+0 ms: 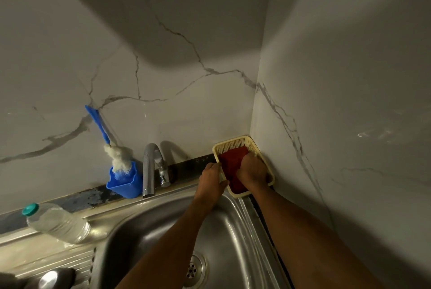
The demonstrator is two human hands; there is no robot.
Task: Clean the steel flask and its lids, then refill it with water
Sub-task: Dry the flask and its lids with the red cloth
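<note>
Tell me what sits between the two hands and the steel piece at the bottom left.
Nothing stands up in the way. Both hands are at the cream basket in the corner, the right hand on the red cloth, the left hand at its rim. The steel piece lies across the open sink bowl.

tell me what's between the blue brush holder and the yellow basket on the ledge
In the head view, the steel tap stands between the blue brush holder and the yellow basket; the left hand grips the basket's near rim.
</note>
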